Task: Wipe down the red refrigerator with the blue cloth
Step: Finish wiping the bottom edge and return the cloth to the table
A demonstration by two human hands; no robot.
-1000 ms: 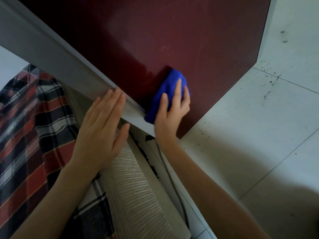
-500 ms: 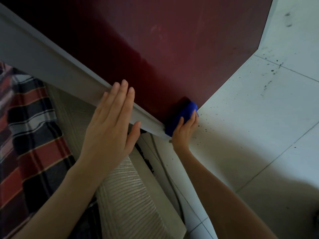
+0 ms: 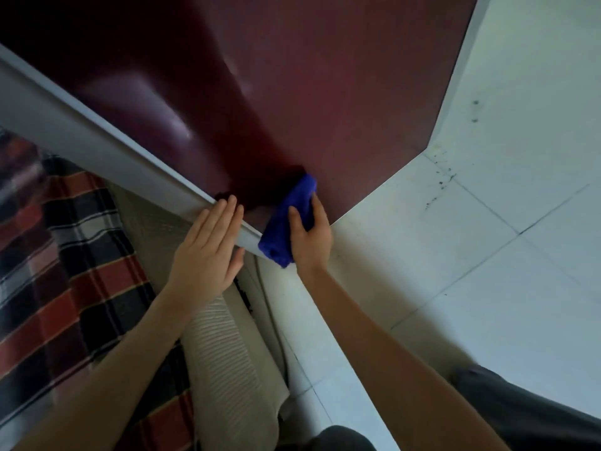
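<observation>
The red refrigerator (image 3: pixel 325 86) fills the top of the head view, its glossy dark-red face meeting a grey side edge (image 3: pixel 97 131) on the left. My right hand (image 3: pixel 312 236) grips the bunched blue cloth (image 3: pixel 289 222) and presses it against the red face near its bottom corner, just above the floor. My left hand (image 3: pixel 208 252) lies flat with fingers together against the grey edge, right beside the cloth, holding nothing.
White floor tiles (image 3: pixel 487 255) with dark specks spread to the right. A plaid red and black fabric (image 3: pixel 65 271) and a ribbed beige cover (image 3: pixel 221 353) lie to the left of the refrigerator. My dark-clothed knees (image 3: pixel 536 415) show at the bottom.
My right hand has slid the blue cloth down to the bottom corner and now back up a little along the red face. My left hand stayed flat on the grey edge.
</observation>
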